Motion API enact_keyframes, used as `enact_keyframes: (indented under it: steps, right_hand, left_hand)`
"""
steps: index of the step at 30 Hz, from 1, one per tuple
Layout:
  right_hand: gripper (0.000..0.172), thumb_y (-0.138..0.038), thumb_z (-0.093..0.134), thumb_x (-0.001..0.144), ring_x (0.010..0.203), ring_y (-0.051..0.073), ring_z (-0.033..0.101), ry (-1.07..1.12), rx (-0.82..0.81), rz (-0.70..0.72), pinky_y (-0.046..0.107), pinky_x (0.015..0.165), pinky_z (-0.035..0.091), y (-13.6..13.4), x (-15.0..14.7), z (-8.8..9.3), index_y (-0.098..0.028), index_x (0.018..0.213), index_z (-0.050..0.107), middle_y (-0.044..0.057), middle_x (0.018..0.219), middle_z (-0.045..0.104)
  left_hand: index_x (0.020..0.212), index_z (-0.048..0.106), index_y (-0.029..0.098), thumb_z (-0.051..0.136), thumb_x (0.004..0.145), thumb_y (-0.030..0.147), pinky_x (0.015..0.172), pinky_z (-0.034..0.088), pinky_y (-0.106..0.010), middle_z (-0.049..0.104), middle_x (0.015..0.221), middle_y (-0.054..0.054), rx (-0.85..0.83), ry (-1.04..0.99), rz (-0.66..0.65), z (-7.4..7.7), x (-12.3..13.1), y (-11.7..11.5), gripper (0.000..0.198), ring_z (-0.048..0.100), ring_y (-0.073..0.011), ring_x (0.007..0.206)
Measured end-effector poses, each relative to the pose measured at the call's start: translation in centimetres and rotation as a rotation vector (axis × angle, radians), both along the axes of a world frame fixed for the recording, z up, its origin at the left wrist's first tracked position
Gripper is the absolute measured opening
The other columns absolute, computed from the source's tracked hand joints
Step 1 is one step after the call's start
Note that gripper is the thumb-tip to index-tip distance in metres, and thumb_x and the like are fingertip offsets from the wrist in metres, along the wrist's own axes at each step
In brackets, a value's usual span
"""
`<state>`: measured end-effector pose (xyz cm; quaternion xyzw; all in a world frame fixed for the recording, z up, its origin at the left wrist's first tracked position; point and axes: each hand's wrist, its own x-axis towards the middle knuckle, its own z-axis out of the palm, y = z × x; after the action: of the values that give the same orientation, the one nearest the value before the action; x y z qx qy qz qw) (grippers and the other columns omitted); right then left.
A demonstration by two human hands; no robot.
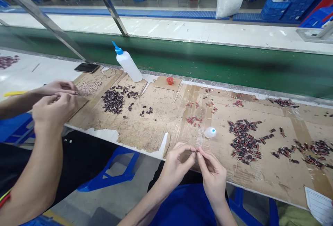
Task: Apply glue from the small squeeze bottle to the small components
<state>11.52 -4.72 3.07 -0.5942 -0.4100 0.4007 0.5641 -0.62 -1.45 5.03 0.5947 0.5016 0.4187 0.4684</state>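
Both of my hands meet at the front edge of the cardboard-covered bench (151,128). My left hand (179,160) pinches a tiny dark part (197,151) between thumb and forefinger. The fingertips of my right hand (212,168) close on the same part from the other side. Its exact kind is too small to make out. Just beyond my fingers stands a small white dropper bottle (210,132) with a blue tip. To the right lies a heap of small black-and-red parts (246,141), and a few reddish parts (194,120) lie behind the bottle.
A co-worker's hands (56,102) work at the left, near a pile of black parts (113,101). A tall white squeeze bottle (130,67), a red cap (170,81) and a phone (87,67) sit toward the back. Behind runs a green conveyor belt (197,63).
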Motion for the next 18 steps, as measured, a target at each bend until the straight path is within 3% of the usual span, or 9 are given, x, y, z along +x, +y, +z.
enact_keyframes:
  steps: [8, 18]
  right_hand:
    - [0.014, -0.028, 0.068, 0.081, 0.08, 0.022, 0.072, -0.149, 0.089, 0.163, 0.032, 0.072, 0.061, 0.4, 1.9, 0.6, -0.023, 0.088, 0.078, 0.008, 0.087, 0.075]
    - [0.013, -0.021, 0.069, 0.081, 0.075, 0.02, 0.07, -0.185, 0.2, 0.118, 0.028, 0.065, 0.06, 0.7, 1.9, 0.6, -0.022, 0.091, 0.077, 0.007, 0.083, 0.073]
  left_hand:
    - [0.086, 0.068, 0.02, 0.059, 0.085, 0.018, 0.075, 0.054, -0.028, 0.068, 0.084, -0.005, 0.056, 0.077, -0.078, 0.6, -0.5, 0.1, 0.009, 0.064, -0.0176, 0.082]
    - [0.092, 0.067, 0.02, 0.057, 0.088, 0.015, 0.076, 0.055, -0.031, 0.071, 0.085, -0.006, 0.231, 0.176, -0.137, 1.4, -0.3, 0.4, 0.012, 0.062, -0.0197, 0.086]
